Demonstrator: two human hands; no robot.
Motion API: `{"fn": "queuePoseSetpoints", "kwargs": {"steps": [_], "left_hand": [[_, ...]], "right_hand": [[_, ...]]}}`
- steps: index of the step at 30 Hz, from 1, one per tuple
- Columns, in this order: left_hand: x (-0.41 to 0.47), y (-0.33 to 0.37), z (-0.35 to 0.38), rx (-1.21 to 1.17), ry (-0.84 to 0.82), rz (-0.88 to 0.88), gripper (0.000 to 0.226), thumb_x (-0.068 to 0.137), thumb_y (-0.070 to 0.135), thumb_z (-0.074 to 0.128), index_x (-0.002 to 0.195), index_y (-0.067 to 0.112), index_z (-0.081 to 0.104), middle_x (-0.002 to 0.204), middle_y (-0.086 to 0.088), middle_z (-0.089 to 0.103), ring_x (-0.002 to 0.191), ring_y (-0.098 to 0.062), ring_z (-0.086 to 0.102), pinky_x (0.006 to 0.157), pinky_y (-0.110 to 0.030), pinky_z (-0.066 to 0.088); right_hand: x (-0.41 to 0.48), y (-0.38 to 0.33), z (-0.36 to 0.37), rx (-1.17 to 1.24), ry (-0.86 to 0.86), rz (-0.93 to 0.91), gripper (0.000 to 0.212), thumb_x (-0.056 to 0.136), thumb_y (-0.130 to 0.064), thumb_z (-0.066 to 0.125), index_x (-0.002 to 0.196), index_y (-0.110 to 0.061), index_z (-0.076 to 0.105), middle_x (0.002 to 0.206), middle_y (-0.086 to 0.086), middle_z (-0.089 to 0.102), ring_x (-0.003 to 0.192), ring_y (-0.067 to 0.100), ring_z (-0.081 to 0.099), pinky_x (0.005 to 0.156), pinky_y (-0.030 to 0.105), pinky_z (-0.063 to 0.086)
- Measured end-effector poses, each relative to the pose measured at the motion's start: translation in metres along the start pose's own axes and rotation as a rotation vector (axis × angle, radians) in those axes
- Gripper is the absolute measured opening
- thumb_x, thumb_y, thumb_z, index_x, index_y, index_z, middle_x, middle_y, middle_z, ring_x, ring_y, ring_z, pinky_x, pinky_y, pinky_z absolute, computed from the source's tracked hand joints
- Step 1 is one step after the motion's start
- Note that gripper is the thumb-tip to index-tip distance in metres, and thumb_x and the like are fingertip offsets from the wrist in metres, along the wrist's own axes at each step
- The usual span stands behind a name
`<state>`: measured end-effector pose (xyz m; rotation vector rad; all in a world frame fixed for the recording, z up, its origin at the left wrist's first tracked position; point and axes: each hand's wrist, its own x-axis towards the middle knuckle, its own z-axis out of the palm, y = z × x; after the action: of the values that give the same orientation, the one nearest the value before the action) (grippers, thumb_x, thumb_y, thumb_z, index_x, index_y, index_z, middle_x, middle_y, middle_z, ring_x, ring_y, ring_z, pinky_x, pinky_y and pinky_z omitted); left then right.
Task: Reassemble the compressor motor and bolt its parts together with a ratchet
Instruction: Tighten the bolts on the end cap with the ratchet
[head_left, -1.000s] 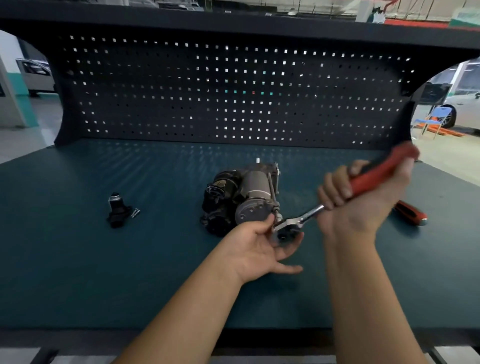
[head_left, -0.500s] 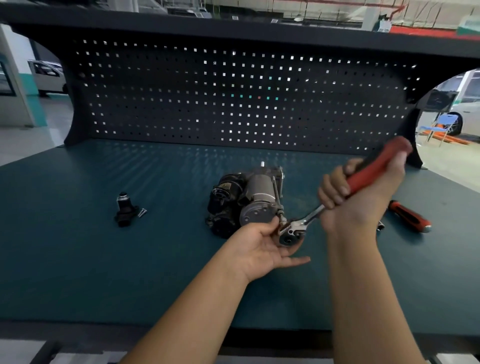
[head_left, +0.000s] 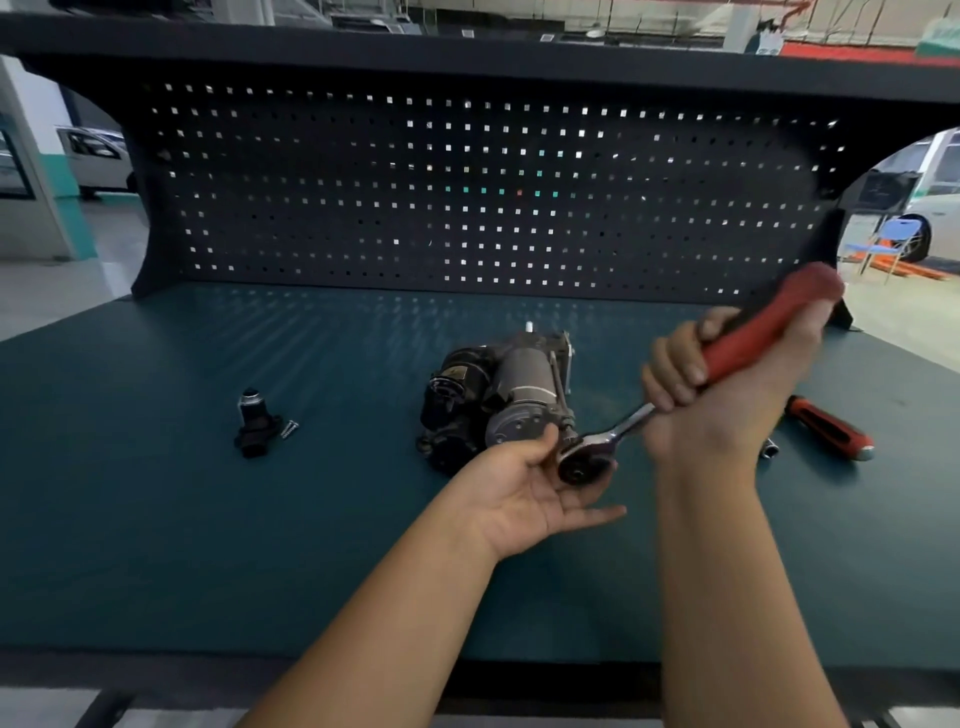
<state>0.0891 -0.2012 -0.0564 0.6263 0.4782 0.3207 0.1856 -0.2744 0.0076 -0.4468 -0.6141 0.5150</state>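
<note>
The compressor motor (head_left: 506, 395), dark with a grey cylinder, lies on the green bench top (head_left: 156, 519). A ratchet (head_left: 592, 457) with a red handle has its chrome head at the motor's near right corner. My right hand (head_left: 727, 395) grips the red handle, which slants up to the right. My left hand (head_left: 540, 483) lies palm up under the ratchet head, with the thumb against its left side and the fingers stretched out beneath it. Whatever the head sits on is hidden.
A small black part (head_left: 253, 428) and a loose screw (head_left: 289, 429) lie to the left. A red-handled tool (head_left: 831, 427) and a small socket (head_left: 769, 448) lie to the right, behind my right wrist. A dark pegboard (head_left: 467, 197) closes the back.
My right hand has kept its grip on the red handle, which stays at nearly the same slant. My left hand stays under the ratchet head. The view has shifted slightly.
</note>
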Motion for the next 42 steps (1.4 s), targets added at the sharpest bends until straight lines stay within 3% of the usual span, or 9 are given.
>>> {"fn": "queuePoseSetpoints", "kwargs": {"steps": [9, 14, 17, 24, 28, 31, 36, 39, 42], "left_hand": [[0.007, -0.005, 0.002, 0.027, 0.091, 0.019, 0.023, 0.097, -0.001, 0.034, 0.087, -0.002, 0.055, 0.060, -0.015, 0.065, 0.050, -0.027, 0.065, 0.067, -0.046, 0.053], [0.008, -0.005, 0.002, -0.037, 0.003, 0.026, 0.034, 0.094, 0.011, 0.050, 0.068, -0.002, 0.067, 0.072, -0.015, 0.067, 0.061, -0.029, 0.066, 0.085, -0.060, 0.040], [0.009, -0.004, 0.003, 0.033, -0.045, -0.001, 0.035, 0.098, 0.022, 0.043, 0.084, 0.000, 0.067, 0.079, -0.013, 0.070, 0.073, -0.028, 0.066, 0.086, -0.054, 0.043], [0.004, 0.003, 0.004, 0.195, -0.072, -0.030, 0.032, 0.102, 0.018, 0.033, 0.094, 0.003, 0.059, 0.079, -0.017, 0.070, 0.068, -0.029, 0.070, 0.077, -0.048, 0.049], [0.007, 0.006, 0.007, 0.291, -0.028, -0.020, 0.032, 0.101, 0.010, 0.031, 0.084, 0.005, 0.057, 0.088, -0.012, 0.058, 0.072, -0.023, 0.061, 0.067, -0.042, 0.055], [0.007, 0.001, 0.005, 0.171, -0.075, -0.047, 0.044, 0.100, 0.014, 0.033, 0.071, 0.007, 0.065, 0.080, -0.010, 0.063, 0.069, -0.023, 0.063, 0.070, -0.045, 0.051], [0.008, -0.004, 0.004, 0.065, -0.154, -0.039, 0.037, 0.099, 0.034, 0.035, 0.104, 0.009, 0.061, 0.095, -0.006, 0.069, 0.083, -0.023, 0.066, 0.085, -0.052, 0.043], [0.007, -0.001, 0.007, 0.062, -0.110, -0.050, 0.031, 0.098, 0.028, 0.040, 0.095, 0.007, 0.062, 0.085, -0.008, 0.070, 0.075, -0.023, 0.068, 0.082, -0.051, 0.044], [0.005, 0.005, 0.014, 0.203, 0.001, -0.081, 0.029, 0.100, 0.018, 0.035, 0.087, 0.010, 0.060, 0.072, -0.008, 0.070, 0.071, -0.025, 0.066, 0.076, -0.049, 0.046]], "right_hand": [[-0.012, 0.034, 0.039, -0.962, -0.625, 0.038, 0.055, 0.077, -0.061, 0.049, 0.065, -0.007, 0.052, 0.040, -0.012, 0.044, 0.034, 0.000, 0.036, 0.037, 0.013, 0.028], [-0.002, 0.000, 0.002, -0.223, -0.029, 0.068, 0.063, 0.084, -0.072, 0.032, 0.055, -0.021, 0.054, 0.040, -0.007, 0.035, 0.032, 0.008, 0.025, 0.034, 0.016, 0.020], [0.004, -0.005, -0.014, 0.056, 0.049, 0.052, 0.063, 0.094, -0.064, 0.020, 0.059, -0.016, 0.043, 0.039, -0.007, 0.025, 0.033, 0.008, 0.017, 0.032, 0.016, 0.016], [0.004, 0.020, 0.026, -0.504, -0.149, 0.024, 0.046, 0.093, -0.050, 0.042, 0.064, -0.016, 0.051, 0.043, -0.010, 0.043, 0.032, 0.006, 0.032, 0.032, 0.016, 0.025], [-0.011, 0.042, 0.050, -0.983, -0.558, 0.004, 0.041, 0.088, -0.051, 0.048, 0.061, -0.019, 0.045, 0.047, -0.012, 0.042, 0.039, 0.003, 0.037, 0.043, 0.020, 0.031], [-0.007, 0.029, 0.038, -0.777, -0.404, 0.017, 0.046, 0.087, -0.054, 0.042, 0.063, -0.016, 0.048, 0.045, -0.011, 0.040, 0.034, 0.003, 0.033, 0.036, 0.017, 0.027], [0.012, -0.005, -0.006, 0.000, -0.042, 0.054, 0.061, 0.095, -0.062, 0.018, 0.063, -0.015, 0.041, 0.039, -0.007, 0.026, 0.031, 0.007, 0.018, 0.032, 0.013, 0.014], [0.011, 0.003, -0.004, -0.023, -0.058, 0.050, 0.061, 0.093, -0.064, 0.021, 0.063, -0.015, 0.042, 0.039, -0.007, 0.028, 0.030, 0.008, 0.019, 0.033, 0.012, 0.017], [0.008, 0.015, 0.022, -0.460, -0.191, 0.086, 0.047, 0.076, -0.061, 0.043, 0.060, -0.017, 0.049, 0.040, -0.008, 0.039, 0.030, 0.009, 0.028, 0.034, 0.015, 0.022]]}}
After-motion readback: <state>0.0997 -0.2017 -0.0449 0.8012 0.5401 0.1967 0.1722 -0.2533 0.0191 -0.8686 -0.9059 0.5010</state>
